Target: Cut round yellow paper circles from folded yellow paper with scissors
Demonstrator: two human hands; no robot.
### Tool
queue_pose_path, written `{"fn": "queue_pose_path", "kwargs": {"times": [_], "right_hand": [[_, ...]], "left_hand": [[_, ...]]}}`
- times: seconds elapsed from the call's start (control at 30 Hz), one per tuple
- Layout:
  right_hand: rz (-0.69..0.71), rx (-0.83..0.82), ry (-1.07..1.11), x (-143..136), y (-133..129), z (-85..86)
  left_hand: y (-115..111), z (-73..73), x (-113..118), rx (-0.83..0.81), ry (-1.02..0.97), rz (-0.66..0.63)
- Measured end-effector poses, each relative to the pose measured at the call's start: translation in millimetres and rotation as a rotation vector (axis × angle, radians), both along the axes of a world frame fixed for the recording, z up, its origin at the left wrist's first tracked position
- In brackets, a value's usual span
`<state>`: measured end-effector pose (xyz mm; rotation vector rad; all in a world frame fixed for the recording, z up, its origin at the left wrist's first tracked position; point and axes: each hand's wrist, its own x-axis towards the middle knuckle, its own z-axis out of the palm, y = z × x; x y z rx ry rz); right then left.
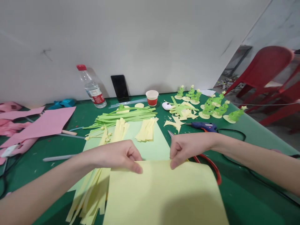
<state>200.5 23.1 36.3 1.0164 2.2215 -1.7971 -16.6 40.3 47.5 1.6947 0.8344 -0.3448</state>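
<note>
A sheet of pale yellow paper point(161, 190) is held up by its far edge. My left hand point(124, 156) pinches that edge left of its middle, thumb on the near face. My right hand point(185, 148) grips the same edge further right in a like pinch. Beneath the sheet and to its left lie long pale yellow paper strips point(93, 193). A light green sheet point(150, 150) lies flat beyond the hands, with short yellow strips point(146, 129) on it. Scissors with red handles point(214, 167) are partly hidden under my right hand and the yellow sheet.
Green paper strips point(126, 116), a red-banded paper cup point(152, 98), a phone point(120, 88) and a water bottle point(92, 89) stand or lie towards the wall. Several small green paper trees point(208, 107) stand at the right beyond a blue glue gun point(203, 126). Pink paper point(49, 123) lies left.
</note>
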Motion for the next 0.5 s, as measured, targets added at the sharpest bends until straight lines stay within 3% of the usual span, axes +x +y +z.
{"fn": "queue_pose_path", "kwargs": {"times": [0.23, 0.3, 0.4, 0.5], "right_hand": [[0.036, -0.014, -0.217, 46.8, 6.8, -1.5], [-0.012, 0.055, -0.297, 54.9, 13.3, 1.0], [-0.095, 0.254, -0.299, 48.1, 16.8, 5.9], [-0.085, 0.376, -0.221, 23.1, 9.3, 7.4]], "left_hand": [[-1.6, -10.7, -13.9, 0.037, 0.023, 0.021], [-1.3, -14.3, -14.0, 0.058, 0.031, 0.027], [-0.9, -17.8, -12.0, 0.085, 0.040, 0.028], [-0.6, -19.6, -9.7, 0.105, 0.046, 0.028]]}}
